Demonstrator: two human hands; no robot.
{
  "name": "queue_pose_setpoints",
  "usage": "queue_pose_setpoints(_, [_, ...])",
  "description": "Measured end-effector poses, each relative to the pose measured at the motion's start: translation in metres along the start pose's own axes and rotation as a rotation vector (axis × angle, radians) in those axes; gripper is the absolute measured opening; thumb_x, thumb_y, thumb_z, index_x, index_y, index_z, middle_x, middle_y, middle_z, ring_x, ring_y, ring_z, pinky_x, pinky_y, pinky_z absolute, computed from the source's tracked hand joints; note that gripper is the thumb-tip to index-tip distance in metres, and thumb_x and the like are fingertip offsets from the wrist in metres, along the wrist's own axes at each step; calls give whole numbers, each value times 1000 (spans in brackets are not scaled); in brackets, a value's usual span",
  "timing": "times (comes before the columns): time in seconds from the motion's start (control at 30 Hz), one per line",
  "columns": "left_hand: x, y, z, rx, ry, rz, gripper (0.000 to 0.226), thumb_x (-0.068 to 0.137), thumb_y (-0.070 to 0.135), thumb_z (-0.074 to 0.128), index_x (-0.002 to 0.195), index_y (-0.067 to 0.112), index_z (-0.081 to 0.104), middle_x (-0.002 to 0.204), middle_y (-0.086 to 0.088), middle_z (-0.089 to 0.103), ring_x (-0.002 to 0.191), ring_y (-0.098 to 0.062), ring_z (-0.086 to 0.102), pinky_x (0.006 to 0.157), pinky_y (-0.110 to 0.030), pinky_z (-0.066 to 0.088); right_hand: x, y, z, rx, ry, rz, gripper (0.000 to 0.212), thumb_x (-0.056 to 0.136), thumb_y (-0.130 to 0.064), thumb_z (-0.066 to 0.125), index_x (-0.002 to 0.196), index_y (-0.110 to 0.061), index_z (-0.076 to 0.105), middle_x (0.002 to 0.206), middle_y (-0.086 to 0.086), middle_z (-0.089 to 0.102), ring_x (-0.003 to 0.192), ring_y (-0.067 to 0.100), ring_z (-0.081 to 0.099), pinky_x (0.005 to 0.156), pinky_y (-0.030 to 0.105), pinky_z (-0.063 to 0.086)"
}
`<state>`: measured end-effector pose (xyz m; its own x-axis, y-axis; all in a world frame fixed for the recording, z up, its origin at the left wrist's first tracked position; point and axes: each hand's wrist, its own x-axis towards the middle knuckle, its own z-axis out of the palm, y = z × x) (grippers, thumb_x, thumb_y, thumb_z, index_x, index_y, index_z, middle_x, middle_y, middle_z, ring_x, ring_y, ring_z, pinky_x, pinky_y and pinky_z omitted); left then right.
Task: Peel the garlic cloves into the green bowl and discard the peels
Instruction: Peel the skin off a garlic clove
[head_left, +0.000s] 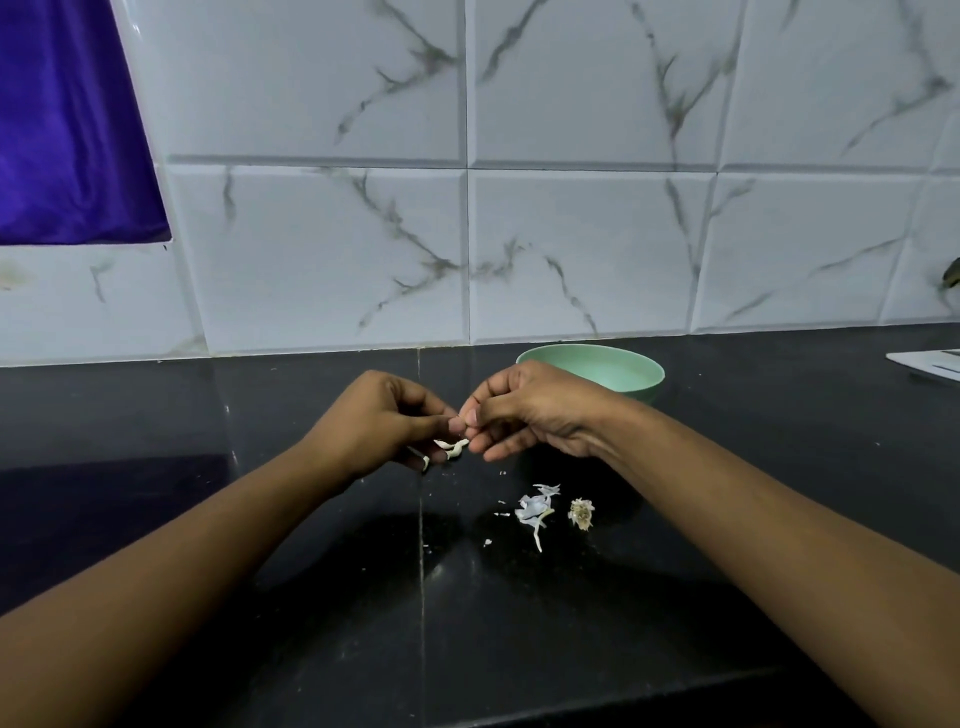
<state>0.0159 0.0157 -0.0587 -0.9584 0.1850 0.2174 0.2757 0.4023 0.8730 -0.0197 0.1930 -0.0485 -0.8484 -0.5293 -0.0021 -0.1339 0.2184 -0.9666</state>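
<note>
Green bowl (623, 374) — just before it, left hand (379, 415) and right hand (535, 410) meet, curled fingers (470, 415) narrowly pinching one part-peeled garlic clove (456, 447).

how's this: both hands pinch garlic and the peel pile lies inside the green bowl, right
No: the head view shows the peel pile on the black counter, outside the green bowl. Left hand and right hand do pinch garlic.

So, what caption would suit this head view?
Left hand and right hand peel garlic near scattered peels, green bowl behind.
</note>
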Motion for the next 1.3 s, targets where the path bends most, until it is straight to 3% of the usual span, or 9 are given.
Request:
queue_pose_setpoints(0.17, [0,1,3,-97,-40,-118,10,86,13,65,80,7,70,75,-6,74,58,-13,68,52,-21,52,-2,-2,-2,-80,11,-21,10,88,0,60,80,-4,63,64,2,67,57,8,66,55,21,56])
queue_pose_setpoints(0.3, [-1,2,4,-172,-29,-187,13,88,11,62,78,8,70,77,-8,74,55,-12,67,50,-19,52,-4,-5,-4,-136,-7,-49,8,90,-3,58,87,-5,65,67,1,68,61,7,66,56,20,56])
queue_pose_setpoints(0.47, [0,4,5,-243,-23,-223,16,91,9,57,80,8,69,71,-4,71,50,-10,64,48,-19,52,-6,-10,-9,-156,-34,-56,9,90,-3,58,89,-7,66,80,6,66,73,10,65,60,23,58])
queue_pose_setpoints(0.6, [-2,5,9,-214,-48,-215,18,91,9,56,78,9,67,67,-2,69,47,-8,61,46,-18,50,-10,-13,-13,-193,-75,-24,16,92,2,53,90,-8,65,80,3,66,74,10,66,59,23,57])
queue_pose_setpoints(0.8, [-2,7,8,-202,-3,-217,16,90,10,58,75,8,65,57,-1,67,43,-7,57,45,-18,49,-7,-8,-5,-218,-42,-121,16,86,1,62,101,-6,64,77,3,66,72,11,66,58,22,56])
queue_pose_setpoints(1.03, [-2,7,10,-221,-28,-259,20,91,11,53,75,8,63,56,4,63,39,-3,50,41,-17,46,-5,-6,1,-256,-3,-228,16,84,5,64,82,-11,64,65,-7,69,64,5,67,59,19,55])
queue_pose_setpoints(1.3, [-1,11,11,-307,-7,-276,23,93,9,47,76,10,63,62,2,60,36,-3,46,35,-15,41,-4,-4,-6,-27,-32,-115,13,86,2,61,82,-10,66,68,0,70,66,9,69,61,24,57])
